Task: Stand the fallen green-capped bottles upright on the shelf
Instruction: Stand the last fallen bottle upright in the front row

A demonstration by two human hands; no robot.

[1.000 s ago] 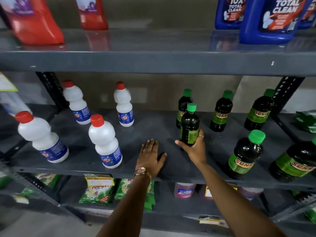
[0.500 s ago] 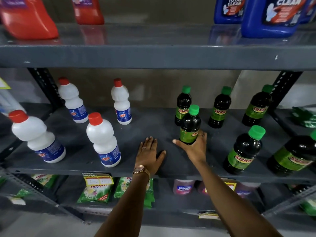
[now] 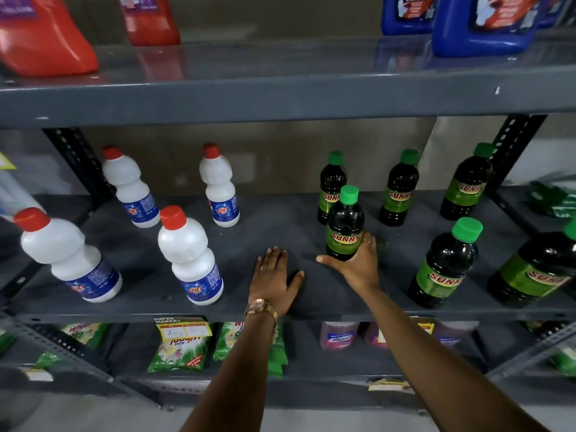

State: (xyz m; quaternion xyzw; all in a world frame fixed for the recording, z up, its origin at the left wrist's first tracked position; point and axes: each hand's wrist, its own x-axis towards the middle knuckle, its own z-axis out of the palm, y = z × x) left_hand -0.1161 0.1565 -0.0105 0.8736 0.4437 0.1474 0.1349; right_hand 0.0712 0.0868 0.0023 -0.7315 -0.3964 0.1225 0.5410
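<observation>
Several dark green-capped bottles with green "SUNNY" labels stand upright on the right half of the grey middle shelf (image 3: 280, 219). My right hand (image 3: 355, 265) is wrapped around the base of one green-capped bottle (image 3: 345, 224), which stands upright in the front middle with its label facing me. Behind it stand three more: one (image 3: 331, 182), another (image 3: 399, 188) and a third (image 3: 466, 182). Two larger-looking ones stand near the front right (image 3: 444, 266) and at the right edge (image 3: 536, 272). My left hand (image 3: 274, 280) lies flat on the shelf, fingers spread, holding nothing.
Several white bottles with red caps (image 3: 190, 257) stand on the shelf's left half. The upper shelf (image 3: 280, 92) carries red jugs (image 3: 46, 35) and blue jugs (image 3: 480, 23). Green packets (image 3: 179, 347) and pink bottles (image 3: 338, 336) lie on the lower shelf. Perforated uprights (image 3: 78, 163) flank the bay.
The bottle in my right hand has turned so its label faces me, and my grip has slid lower onto its base. My left hand has stayed flat on the shelf.
</observation>
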